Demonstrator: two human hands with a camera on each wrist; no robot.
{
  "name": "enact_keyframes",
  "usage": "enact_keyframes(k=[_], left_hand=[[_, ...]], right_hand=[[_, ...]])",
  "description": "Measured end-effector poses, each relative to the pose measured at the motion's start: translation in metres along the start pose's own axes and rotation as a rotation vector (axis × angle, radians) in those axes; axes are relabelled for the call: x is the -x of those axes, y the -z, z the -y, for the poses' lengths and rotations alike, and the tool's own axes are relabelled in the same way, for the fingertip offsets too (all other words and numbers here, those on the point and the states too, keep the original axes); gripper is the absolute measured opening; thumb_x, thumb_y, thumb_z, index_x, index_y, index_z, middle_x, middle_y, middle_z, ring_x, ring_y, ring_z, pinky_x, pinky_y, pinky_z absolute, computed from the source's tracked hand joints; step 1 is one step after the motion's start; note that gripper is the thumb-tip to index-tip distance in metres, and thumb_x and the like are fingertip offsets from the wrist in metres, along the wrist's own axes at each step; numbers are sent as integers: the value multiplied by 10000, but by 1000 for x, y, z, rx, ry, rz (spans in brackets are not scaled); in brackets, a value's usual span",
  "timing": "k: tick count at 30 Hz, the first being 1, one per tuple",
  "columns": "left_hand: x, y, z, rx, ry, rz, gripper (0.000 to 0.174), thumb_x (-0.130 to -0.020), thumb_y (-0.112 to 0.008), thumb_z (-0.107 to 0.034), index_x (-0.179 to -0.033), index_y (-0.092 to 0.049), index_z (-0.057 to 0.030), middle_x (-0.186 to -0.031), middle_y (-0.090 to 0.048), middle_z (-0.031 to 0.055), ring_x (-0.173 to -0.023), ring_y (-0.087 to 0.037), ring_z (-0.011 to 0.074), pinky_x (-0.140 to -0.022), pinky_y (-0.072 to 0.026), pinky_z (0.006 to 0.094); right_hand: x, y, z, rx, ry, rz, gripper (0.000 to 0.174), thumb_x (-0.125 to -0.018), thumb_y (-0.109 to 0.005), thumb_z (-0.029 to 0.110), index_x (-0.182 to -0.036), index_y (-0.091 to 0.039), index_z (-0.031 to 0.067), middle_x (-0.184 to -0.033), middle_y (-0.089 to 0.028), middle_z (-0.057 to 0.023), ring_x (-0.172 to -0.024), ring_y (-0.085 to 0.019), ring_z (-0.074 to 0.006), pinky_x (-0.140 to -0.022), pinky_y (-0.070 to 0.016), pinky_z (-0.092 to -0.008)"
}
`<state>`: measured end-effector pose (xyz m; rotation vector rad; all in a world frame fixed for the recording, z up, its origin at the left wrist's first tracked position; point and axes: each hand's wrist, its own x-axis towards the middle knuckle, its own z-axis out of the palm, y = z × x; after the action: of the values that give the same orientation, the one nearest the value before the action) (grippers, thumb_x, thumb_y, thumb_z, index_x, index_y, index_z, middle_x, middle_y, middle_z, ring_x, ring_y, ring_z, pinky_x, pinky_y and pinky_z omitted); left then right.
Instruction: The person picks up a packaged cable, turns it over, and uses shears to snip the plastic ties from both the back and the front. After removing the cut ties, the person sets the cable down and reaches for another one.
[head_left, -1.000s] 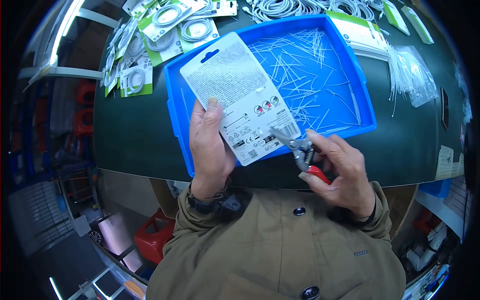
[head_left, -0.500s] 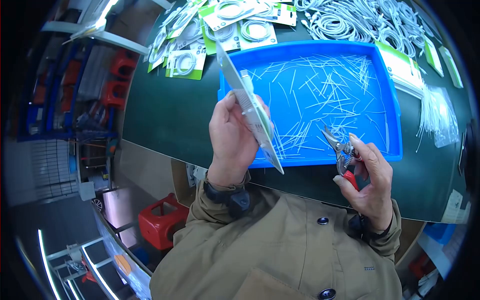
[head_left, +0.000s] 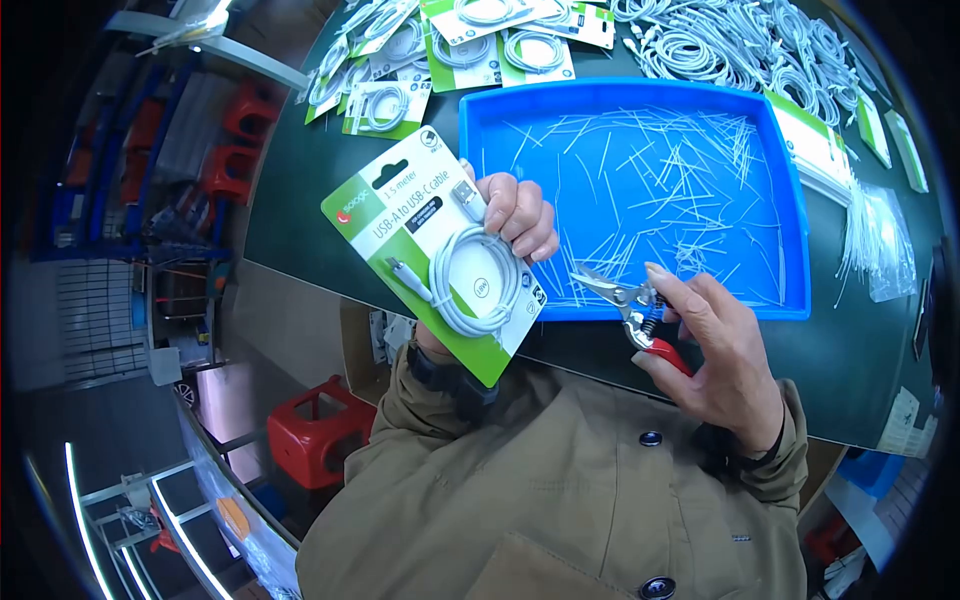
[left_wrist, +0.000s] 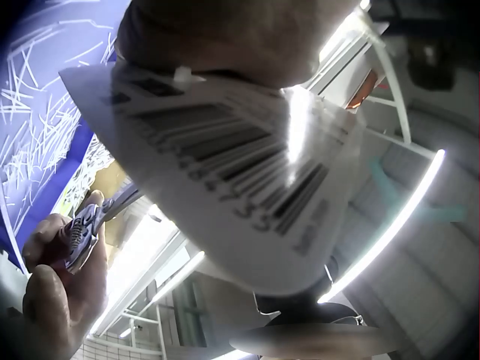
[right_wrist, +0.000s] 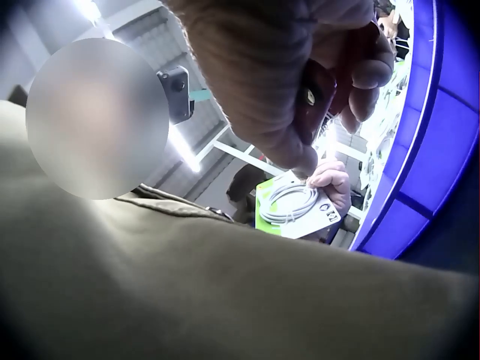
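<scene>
My left hand (head_left: 520,218) grips a carded USB cable pack (head_left: 440,245) by its right edge, fingers curled over the front. The green and white card faces the head camera, tilted, with a coiled white cable (head_left: 443,285) fixed to it. In the left wrist view the card's back (left_wrist: 217,172) shows a barcode close up. With my right hand (head_left: 725,350) I hold red-handled pruning shears (head_left: 632,312), their blades parted and pointing left, apart from the card. A blue tray (head_left: 640,90) holding many cut white ties lies beyond both hands.
Carded cables (head_left: 460,50) are piled at the back left, loose coiled cables (head_left: 690,50) at the back right. Right of the tray lie white cable ties (head_left: 855,225) and a clear plastic bag (head_left: 893,255). A red stool (head_left: 318,430) stands below at the left.
My left hand has turned the pack from its printed back, past edge-on, to its cable front. The shears have come away from the card. The head view has shifted.
</scene>
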<state>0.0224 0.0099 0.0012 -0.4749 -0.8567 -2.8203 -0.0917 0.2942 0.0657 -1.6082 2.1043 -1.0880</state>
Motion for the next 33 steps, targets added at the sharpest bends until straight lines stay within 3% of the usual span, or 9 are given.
enact_keyframes(k=[1, 4, 10, 13, 17, 24, 33], left_hand=[[-1, -11, -1, 12, -4, -37, 558, -1191, -295, -477, -871, -593, -130, -830, -486, -1, -805, -472, 153, -784, -451, 329], [3, -14, -6, 29, 37, -79, 583, -1193, -246, -475, -856, -588, -145, -856, -489, 3, -847, -473, 168, -831, -448, 347], [1, -36, 3, -98, -103, -279, 630, -1194, -192, -472, -815, -592, -167, -929, -522, 17, -1035, -498, 221, -1028, -406, 419], [-2, -32, -3, -25, -90, -190, 578, -1193, -201, -465, -810, -526, -178, -964, -547, 33, -1070, -513, 242, -1062, -405, 430], [2, -14, -8, -25, -94, -44, 577, -1193, -183, -468, -824, -530, -189, -967, -550, 35, -1057, -512, 242, -1073, -393, 442], [-2, -7, -15, -72, -58, -26, 647, -1189, -175, -482, -815, -595, -162, -901, -561, 7, -1077, -531, 233, -1108, -399, 458], [-7, -2, -26, -185, -90, 87, 664, -1192, -161, -472, -840, -608, -128, -818, -564, 34, -919, -578, 229, -1048, -433, 476]], right_hand=[[-3, 0, 3, 2, 4, 31, 859, -742, -914, 127, -1521, -556, 82, -950, -610, -132, -766, -618, -295, -661, -519, -418], [-11, -3, 14, -3, 12, 90, 814, -769, -892, 139, -1507, -555, 76, -932, -582, -129, -800, -605, -303, -673, -503, -435], [-26, -10, 25, 4, 11, 125, 766, -803, -868, 157, -1495, -554, 62, -925, -558, -126, -817, -595, -306, -690, -499, -433], [-28, -12, 25, 5, 40, 145, 768, -806, -867, 167, -1497, -549, 60, -935, -562, -128, -822, -600, -306, -695, -505, -431], [-24, -12, 27, 11, 60, 224, 774, -804, -870, 179, -1496, -548, 54, -950, -565, -125, -828, -604, -301, -696, -510, -428], [-20, -13, 30, 1, 56, 263, 770, -808, -865, 182, -1495, -547, 38, -958, -563, -126, -830, -606, -294, -695, -516, -423], [-17, -14, 27, -40, 24, 263, 717, -843, -841, 171, -1481, -556, 10, -957, -572, -137, -820, -621, -305, -689, -519, -429]])
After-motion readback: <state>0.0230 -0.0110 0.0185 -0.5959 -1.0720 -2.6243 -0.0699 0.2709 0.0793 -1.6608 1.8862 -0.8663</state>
